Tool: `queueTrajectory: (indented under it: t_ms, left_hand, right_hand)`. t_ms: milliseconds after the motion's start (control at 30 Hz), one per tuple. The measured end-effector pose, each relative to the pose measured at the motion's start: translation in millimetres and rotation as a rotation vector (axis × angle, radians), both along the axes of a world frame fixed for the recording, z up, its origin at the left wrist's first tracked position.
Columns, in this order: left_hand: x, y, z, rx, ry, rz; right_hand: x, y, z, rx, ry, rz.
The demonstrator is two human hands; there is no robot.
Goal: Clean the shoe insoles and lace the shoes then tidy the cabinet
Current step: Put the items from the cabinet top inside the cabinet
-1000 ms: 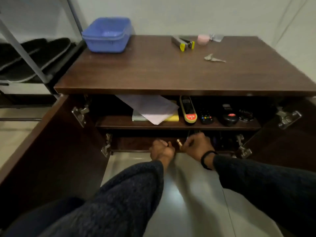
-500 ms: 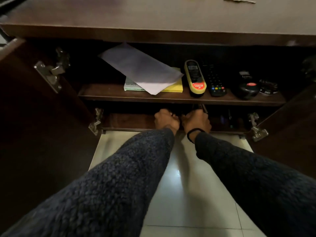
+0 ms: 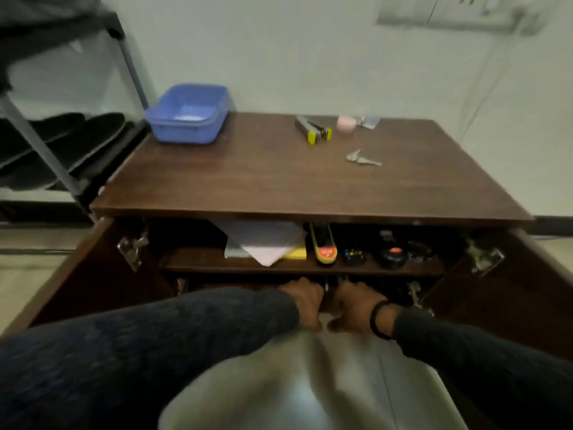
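Observation:
The dark wooden cabinet [image 3: 279, 181] stands with both doors swung open. My left hand [image 3: 305, 301] and my right hand [image 3: 353, 308] sit side by side at the front of its dark lower compartment, fingers curled inward. Whatever they touch is hidden in shadow and motion blur. The shelf [image 3: 201, 262] above them carries a loose sheet of paper [image 3: 263, 240] over a yellow pad [image 3: 296, 252], a yellow Kiwi polish applicator [image 3: 324, 246], a remote [image 3: 353, 256] and a black polish tin [image 3: 391, 256].
On the cabinet top are a blue plastic tub [image 3: 189, 114], a yellow-and-black tool [image 3: 313, 130], a pink jar [image 3: 346, 124] and keys [image 3: 361, 158]. A shoe rack [image 3: 62, 141] with dark footwear stands to the left. Open doors flank my arms, with pale floor tiles below.
My head has tilted back up, so the cabinet top and wall show again. Both hands remain at the lower compartment, close together.

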State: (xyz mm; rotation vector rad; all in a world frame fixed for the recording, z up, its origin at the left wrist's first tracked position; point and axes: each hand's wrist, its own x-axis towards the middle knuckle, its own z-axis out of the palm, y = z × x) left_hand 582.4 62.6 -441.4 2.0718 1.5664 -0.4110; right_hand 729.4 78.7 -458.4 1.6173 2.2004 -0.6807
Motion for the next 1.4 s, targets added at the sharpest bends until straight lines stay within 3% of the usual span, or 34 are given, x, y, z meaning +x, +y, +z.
queueTrajectory:
  t_ms: [100,167,267,300,367,467,533,733,933,1133,1267,1400]
  left_hand:
    - [-2,-22,64,-0.060,-0.071,-0.062]
    - [-3,-30,111,0.116,-0.109,-0.120]
    - [-15,-13,163,0.388,-0.213,-0.069]
    - [-21,2,175,0.474,-0.251,-0.052]
    - [-35,35,191,0.603,-0.238,-0.062]
    - [-50,88,202,0.778,0.038,-0.040]
    - [-55,116,205,0.842,0.170,-0.030]
    - [-53,168,206,0.732,0.351,-0.233]
    - [-37,181,204,0.728,0.366,-0.295]
    - [-48,152,198,0.909,0.226,-0.230]
    - [-56,96,187,1.014,-0.151,-0.061]
    - [-68,20,174,1.004,-0.472,0.081]
  right_hand:
    - [10,-9,88,-0.008,0.029,0.210]
    - [21,-7,147,-0.101,0.130,0.280]
    - [40,6,215,-0.362,0.461,0.180]
    - [45,14,230,-0.332,0.550,0.139]
    - [47,33,245,-0.067,0.664,0.064]
    - [36,72,242,0.516,0.495,0.048]
    - [25,94,236,0.669,0.312,0.086]
    - [0,128,220,0.496,0.175,0.095]
    - [-4,131,213,0.539,0.136,0.076]
    - [13,114,213,0.671,0.253,0.000]
    - [22,81,226,0.747,0.487,-0.064]
    - [26,38,235,0.646,0.693,-0.070]
